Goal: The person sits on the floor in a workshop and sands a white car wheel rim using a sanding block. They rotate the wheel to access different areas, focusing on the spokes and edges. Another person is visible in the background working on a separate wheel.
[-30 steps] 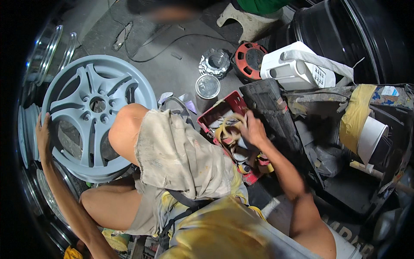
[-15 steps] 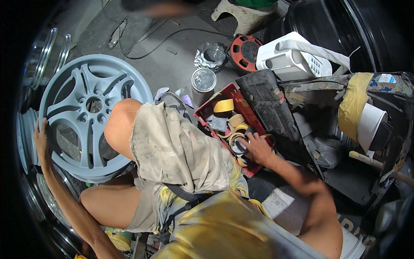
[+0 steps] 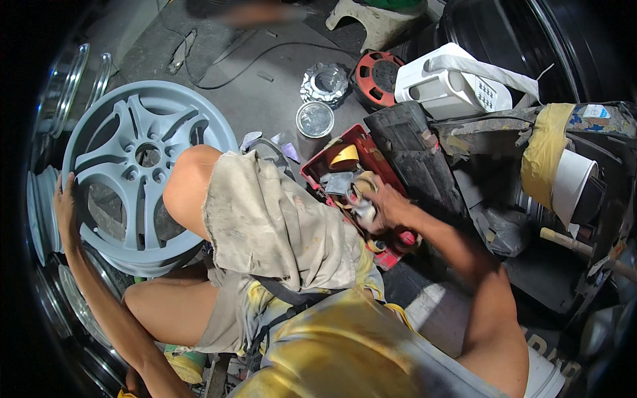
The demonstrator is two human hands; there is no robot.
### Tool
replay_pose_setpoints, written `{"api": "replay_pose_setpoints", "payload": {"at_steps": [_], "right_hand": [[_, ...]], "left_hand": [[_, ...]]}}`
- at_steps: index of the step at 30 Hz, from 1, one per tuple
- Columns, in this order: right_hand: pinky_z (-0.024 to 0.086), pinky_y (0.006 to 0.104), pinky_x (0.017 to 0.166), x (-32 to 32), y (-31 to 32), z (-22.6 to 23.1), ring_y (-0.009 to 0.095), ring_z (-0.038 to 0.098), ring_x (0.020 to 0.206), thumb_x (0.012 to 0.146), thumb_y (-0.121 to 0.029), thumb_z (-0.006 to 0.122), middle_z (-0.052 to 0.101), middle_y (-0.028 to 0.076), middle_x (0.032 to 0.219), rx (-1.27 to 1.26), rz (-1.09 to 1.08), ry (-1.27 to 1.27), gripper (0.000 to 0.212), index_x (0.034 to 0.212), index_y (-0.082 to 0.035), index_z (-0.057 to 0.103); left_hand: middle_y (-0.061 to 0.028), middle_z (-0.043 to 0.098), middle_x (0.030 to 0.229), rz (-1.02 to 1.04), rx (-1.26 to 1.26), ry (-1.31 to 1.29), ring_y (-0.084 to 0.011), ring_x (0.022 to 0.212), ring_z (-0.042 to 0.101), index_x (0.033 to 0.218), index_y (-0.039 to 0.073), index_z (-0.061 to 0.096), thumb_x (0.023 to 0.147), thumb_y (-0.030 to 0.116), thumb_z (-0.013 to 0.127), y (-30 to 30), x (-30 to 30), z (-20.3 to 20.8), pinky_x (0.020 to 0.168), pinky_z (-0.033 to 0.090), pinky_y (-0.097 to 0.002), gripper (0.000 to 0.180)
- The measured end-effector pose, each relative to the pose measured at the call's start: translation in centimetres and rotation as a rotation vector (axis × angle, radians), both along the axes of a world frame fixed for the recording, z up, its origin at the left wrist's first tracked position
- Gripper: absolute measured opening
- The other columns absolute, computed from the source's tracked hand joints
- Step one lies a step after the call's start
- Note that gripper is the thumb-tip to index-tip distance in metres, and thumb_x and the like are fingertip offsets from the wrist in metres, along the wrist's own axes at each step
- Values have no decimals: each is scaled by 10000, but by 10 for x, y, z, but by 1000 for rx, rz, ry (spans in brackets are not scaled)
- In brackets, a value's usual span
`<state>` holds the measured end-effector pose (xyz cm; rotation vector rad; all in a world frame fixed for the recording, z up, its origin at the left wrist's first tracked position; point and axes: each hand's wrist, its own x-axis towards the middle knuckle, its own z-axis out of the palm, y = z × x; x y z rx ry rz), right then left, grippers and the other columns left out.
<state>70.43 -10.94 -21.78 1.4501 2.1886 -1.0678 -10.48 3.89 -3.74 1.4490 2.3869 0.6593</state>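
Note:
A grey multi-spoke wheel rim [image 3: 159, 249] leans against my bent knee at the left. My left hand [image 3: 65, 204] grips its outer left edge, fingers along the lip. To the right of my lap lies an open red toolbox [image 3: 312, 174], holding several tape rolls. My right hand [image 3: 386, 207] is inside it, smeared by motion, with its fingers closed around blurred tape rolls [image 3: 362, 207]. A yellow tape roll [image 3: 344, 157] stands at the box's far end, next to a grey pad [image 3: 338, 182]. Near my wrist, a round red object [image 3: 406, 237] shows.
Beyond the toolbox are its black lid [image 3: 415, 156], a round tin [image 3: 314, 120], a silver cap [image 3: 325, 84], a red reel [image 3: 378, 76] and a white device [image 3: 441, 86]. A cable [image 3: 265, 53] crosses the floor. More wheels [image 3: 50, 298] stand at the left. A cluttered stand [image 3: 577, 132] is at the right.
My right hand has shifted left and away from me inside the toolbox, and tape rolls moved with it. The round red object has come into sight. My left hand stays on the wheel rim.

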Motion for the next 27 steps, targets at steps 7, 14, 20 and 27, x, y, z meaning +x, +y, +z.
{"api": "replay_pose_setpoints", "payload": {"at_steps": [7,14,20,27], "right_hand": [[475,457,1024,-28,79,17,437,568,1142,717,-463,881,489,236,1232,89,-360,249,916,1442,-114,443],[526,468,880,45,-34,1,378,571,1068,737,-212,832,501,187,1192,222,-18,-42,567,1211,-63,557],[434,454,908,-19,-52,-5,320,498,1145,755,-586,771,504,137,1250,217,-65,-194,717,1311,-164,606],[417,455,939,9,-50,-14,256,488,1224,818,-588,697,623,10,1187,149,200,-317,508,1141,-199,751]], "left_hand": [[-136,684,1162,52,15,15,-188,1028,618,1426,-42,551,990,412,670,4,20,2,922,466,-278,641],[-184,652,1278,26,-8,10,-221,1141,609,1448,-49,520,974,450,678,1,-6,-4,998,452,-300,706],[-166,664,1260,80,-31,42,-218,1131,609,1445,-44,526,974,423,687,0,14,7,986,450,-303,683],[-164,667,1251,38,-3,99,-226,1132,606,1440,-50,527,1002,386,652,1,16,10,1005,432,-310,631]]}}
